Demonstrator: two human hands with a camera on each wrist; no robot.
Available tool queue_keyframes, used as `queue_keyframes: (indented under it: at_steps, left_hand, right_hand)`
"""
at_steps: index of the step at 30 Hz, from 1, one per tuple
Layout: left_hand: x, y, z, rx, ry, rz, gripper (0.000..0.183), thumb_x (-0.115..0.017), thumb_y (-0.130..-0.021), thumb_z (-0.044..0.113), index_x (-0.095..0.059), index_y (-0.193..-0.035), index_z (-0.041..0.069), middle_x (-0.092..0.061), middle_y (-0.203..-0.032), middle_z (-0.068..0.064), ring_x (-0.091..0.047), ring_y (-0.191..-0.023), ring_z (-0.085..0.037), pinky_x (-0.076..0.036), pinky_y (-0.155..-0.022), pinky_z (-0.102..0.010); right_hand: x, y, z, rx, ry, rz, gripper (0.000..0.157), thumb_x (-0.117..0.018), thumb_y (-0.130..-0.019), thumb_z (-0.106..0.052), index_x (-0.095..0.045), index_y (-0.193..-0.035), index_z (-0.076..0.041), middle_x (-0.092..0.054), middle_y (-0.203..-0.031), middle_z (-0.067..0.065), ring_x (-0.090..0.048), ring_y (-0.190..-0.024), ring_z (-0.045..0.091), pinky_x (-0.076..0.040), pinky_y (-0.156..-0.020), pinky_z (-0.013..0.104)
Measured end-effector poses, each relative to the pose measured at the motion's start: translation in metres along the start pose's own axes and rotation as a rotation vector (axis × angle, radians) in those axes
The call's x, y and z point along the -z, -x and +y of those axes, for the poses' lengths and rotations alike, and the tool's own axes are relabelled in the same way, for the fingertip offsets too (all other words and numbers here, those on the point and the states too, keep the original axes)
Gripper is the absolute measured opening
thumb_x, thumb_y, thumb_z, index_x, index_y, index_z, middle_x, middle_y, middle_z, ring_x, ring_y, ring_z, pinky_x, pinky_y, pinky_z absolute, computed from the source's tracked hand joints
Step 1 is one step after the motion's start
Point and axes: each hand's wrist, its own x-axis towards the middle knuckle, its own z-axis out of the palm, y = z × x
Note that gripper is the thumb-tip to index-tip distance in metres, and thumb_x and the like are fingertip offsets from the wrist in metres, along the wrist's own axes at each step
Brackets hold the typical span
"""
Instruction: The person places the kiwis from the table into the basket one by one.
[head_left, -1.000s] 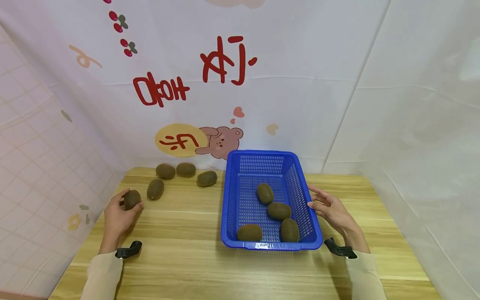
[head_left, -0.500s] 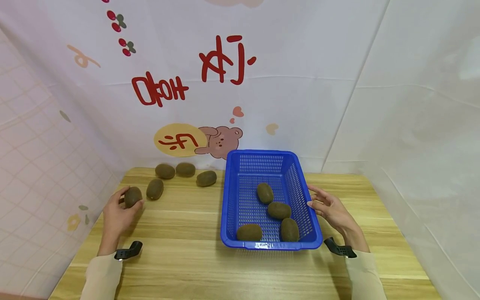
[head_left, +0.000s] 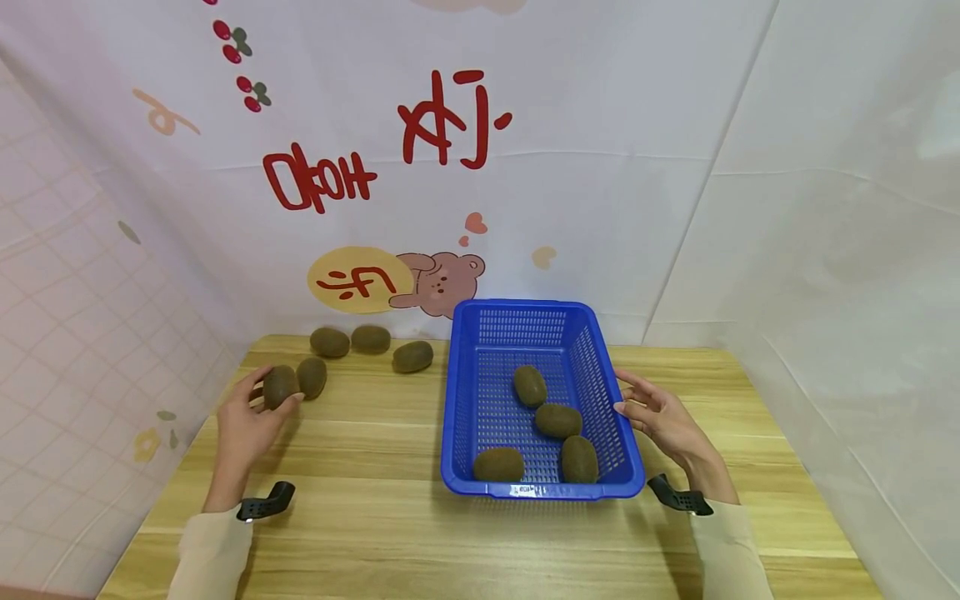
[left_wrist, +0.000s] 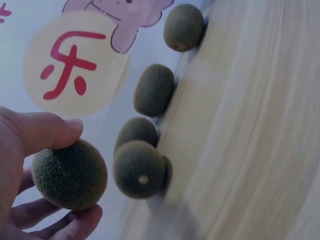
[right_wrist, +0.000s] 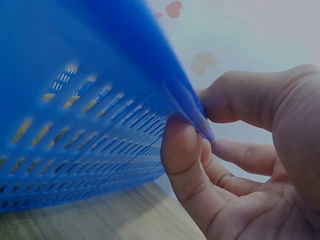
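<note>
L hand grips a kiwi, long axis approx 12–6 o'clock in head view; basket lies at its 3 o'clock, well apart, also long approx 12–6. R hand is nearer, pinching basket's 3 o'clock rim. Second kiwi sits just beside the held one, abt 2 o'clock. Writing: 乐 on yellow disc; basket label, 6 o'clock, too small to read.

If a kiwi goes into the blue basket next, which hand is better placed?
Left, probably: the left hand holds a kiwi, with four loose kiwis on that side of the blue basket. The right hand pinches the basket's rim on the opposite side.
</note>
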Motion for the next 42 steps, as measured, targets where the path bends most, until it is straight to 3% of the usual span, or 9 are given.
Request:
queue_keyframes:
  at_steps: [9, 19, 36, 42]
  left_hand:
    - [-0.009, -0.001, 0.016, -0.047, -0.022, -0.012, 0.071, -0.080, -0.091, 0.030, -0.050, -0.151, 0.009, -0.051, -0.148, -0.025, -0.055, -0.128, -0.046, -0.038, -0.079, 0.001]
    - [-0.018, 0.004, 0.032, -0.090, 0.024, -0.015, 0.068, -0.082, -0.088, 0.020, -0.054, -0.148, 0.008, -0.054, -0.144, -0.025, -0.058, -0.124, -0.045, -0.040, -0.080, 0.003]
    - [-0.048, 0.009, 0.052, -0.183, 0.064, -0.085, 0.067, -0.083, -0.088, 0.023, -0.054, -0.149, 0.014, -0.058, -0.141, -0.019, -0.060, -0.121, -0.036, -0.043, -0.086, -0.004]
    - [-0.058, 0.009, 0.065, -0.226, 0.107, -0.095, 0.067, -0.084, -0.087, 0.021, -0.055, -0.147, 0.011, -0.057, -0.140, -0.018, -0.061, -0.120, -0.036, -0.044, -0.085, -0.002]
  right_hand:
    - [0.002, 0.001, 0.002, 0.006, -0.013, 0.007, 0.071, -0.066, -0.100, -0.010, -0.029, -0.161, -0.005, -0.062, -0.111, 0.005, -0.071, -0.099, 0.011, -0.060, -0.089, 0.027]
    - [0.002, -0.002, 0.002, 0.003, 0.000, 0.019, 0.070, -0.067, -0.100, -0.012, -0.032, -0.160, -0.006, -0.064, -0.111, 0.004, -0.071, -0.099, 0.011, -0.060, -0.090, 0.027]
    - [0.000, 0.000, 0.001, -0.012, -0.002, 0.016, 0.071, -0.067, -0.100, -0.010, -0.030, -0.160, -0.005, -0.061, -0.110, 0.005, -0.070, -0.097, 0.010, -0.061, -0.089, 0.027]
    - [0.001, -0.001, -0.001, -0.013, 0.001, 0.015, 0.071, -0.066, -0.100, -0.011, -0.030, -0.161, -0.005, -0.063, -0.112, 0.005, -0.071, -0.099, 0.011, -0.060, -0.090, 0.027]
